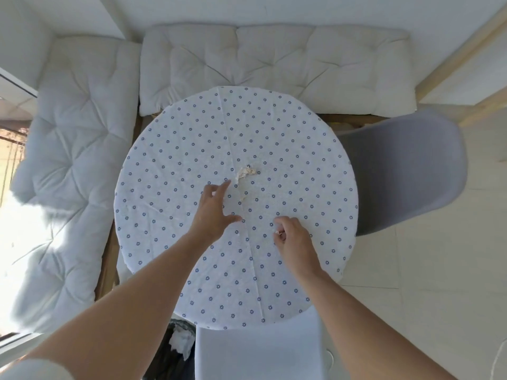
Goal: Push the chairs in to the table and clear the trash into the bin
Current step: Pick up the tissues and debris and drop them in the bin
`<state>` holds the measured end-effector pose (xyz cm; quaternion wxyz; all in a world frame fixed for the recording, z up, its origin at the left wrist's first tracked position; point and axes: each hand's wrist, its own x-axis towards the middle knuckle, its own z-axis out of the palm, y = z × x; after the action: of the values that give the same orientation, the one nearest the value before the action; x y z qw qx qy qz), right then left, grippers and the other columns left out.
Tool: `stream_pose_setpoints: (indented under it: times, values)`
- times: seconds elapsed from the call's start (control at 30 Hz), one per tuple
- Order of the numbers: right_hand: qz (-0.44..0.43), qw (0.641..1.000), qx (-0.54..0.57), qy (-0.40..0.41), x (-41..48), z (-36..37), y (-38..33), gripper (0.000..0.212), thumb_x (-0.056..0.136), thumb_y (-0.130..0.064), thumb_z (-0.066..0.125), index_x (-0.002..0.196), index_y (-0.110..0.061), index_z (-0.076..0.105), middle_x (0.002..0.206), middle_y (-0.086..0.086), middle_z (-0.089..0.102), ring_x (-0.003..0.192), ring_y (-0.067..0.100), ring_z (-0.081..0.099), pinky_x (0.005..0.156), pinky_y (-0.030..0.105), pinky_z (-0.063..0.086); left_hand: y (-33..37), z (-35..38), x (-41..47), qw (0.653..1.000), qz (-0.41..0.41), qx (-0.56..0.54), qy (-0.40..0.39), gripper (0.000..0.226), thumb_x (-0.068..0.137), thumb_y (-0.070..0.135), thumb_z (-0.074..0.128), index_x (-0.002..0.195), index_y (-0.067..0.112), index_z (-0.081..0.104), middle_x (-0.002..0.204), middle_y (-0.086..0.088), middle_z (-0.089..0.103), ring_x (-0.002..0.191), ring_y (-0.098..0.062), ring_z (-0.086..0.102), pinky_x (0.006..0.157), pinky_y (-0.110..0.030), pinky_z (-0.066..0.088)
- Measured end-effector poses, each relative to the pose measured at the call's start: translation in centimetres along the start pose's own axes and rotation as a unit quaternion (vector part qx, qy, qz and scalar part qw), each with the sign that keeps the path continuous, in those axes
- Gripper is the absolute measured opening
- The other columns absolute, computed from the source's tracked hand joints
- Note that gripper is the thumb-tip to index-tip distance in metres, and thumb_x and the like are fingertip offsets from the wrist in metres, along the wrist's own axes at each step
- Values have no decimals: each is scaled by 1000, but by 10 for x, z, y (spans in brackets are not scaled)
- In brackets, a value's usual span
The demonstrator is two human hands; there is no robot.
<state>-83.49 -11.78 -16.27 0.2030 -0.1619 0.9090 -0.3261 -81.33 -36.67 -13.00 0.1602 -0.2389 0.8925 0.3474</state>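
- Trash: one crumpled scrap of pale paper (245, 174) lies near the middle of the round table (170, 149), with a smaller shred trailing from it toward the near edge.
- Left hand (212, 212) is stretched out over the cloth with fingers spread wide, empty; its fingertips are just beside the scrap but not yet touching. Judgement: it is positioned to gather the scrap.
- Right hand (292, 238) is curled narrow, knuckles up, resting low over the cloth. A small pale bit shows at the fingertips, so it seems to be pinching a fragment of paper; too small to be sure.
- Tablecloth is white with a repeating small blue flower print, with fold creases running through the centre. No brand, label or legible writing shows anywhere in view.
- Bin (175, 349) sits on the floor at the near left edge of the table, dark liner, white crumpled paper already inside. Judgement: placed close so trash can be dropped with a short carry.
- White chair (260, 352) is at the near side, its seat partly under the table rim. Grey chair (406, 174) stands at the right, seat edge close against the table; whether it is fully in I cannot tell.
- Cushioned bench (274, 64) wraps the far and left sides.
- Judgement: chairs look mostly handled; the trash step is under way and not finished.
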Motion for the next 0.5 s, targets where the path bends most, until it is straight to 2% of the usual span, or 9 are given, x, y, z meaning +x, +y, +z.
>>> stream_pose_setpoints:
  times: [0.1, 0.17, 0.27, 0.33, 0.4, 0.5]
  values:
    - [-23, 1000, -14, 6, 7, 4, 4, 22, 94, -4, 73, 108, -18, 66, 98, 0, 56, 73, 18, 62, 67, 37, 59, 9, -3, 23, 998, 35, 53, -6, 119, 73, 30, 95, 166, 29, 22, 154, -7, 30, 133, -27, 45, 110, -47, 48]
    - [-31, 999, -22, 5, 8, 5, 6, 21, 92, 0, 74, 95, -18, 65, 97, -2, 55, 69, 17, 62, 62, 36, 57, 15, -7, 37, 994, 61, 86, -10, 121, 73, 29, 95, 166, 32, 19, 154, -6, 29, 134, -26, 42, 109, -45, 50]
    - [-51, 998, -34, 5, 8, 6, 9, 18, 92, -1, 75, 91, -16, 65, 97, -1, 56, 68, 14, 61, 62, 32, 56, 23, -10, 57, 985, 104, 134, -15, 117, 75, 28, 93, 166, 38, 20, 150, -5, 31, 133, -25, 40, 107, -44, 52]
    - [-61, 997, -41, 1, 9, 5, 10, 16, 92, -3, 74, 91, -16, 63, 96, -1, 55, 69, 14, 59, 62, 31, 56, 28, -11, 66, 981, 122, 151, -20, 105, 76, 27, 92, 162, 38, 32, 146, -5, 36, 132, -25, 41, 109, -42, 47]
    - [-67, 996, -52, -5, 9, 5, 9, 15, 94, -6, 73, 92, -16, 62, 95, -1, 55, 70, 14, 58, 61, 31, 55, 30, -12, 72, 979, 139, 149, -21, 85, 76, 25, 91, 151, 34, 52, 139, -6, 44, 128, -25, 45, 111, -43, 45]
    - [-70, 995, -64, -4, 8, 5, 7, 14, 93, -6, 72, 92, -15, 61, 93, 1, 55, 68, 14, 57, 59, 32, 54, 29, -11, 73, 982, 149, 112, -20, 51, 81, 17, 88, 128, 22, 71, 119, -5, 56, 105, -22, 58, 98, -41, 54]
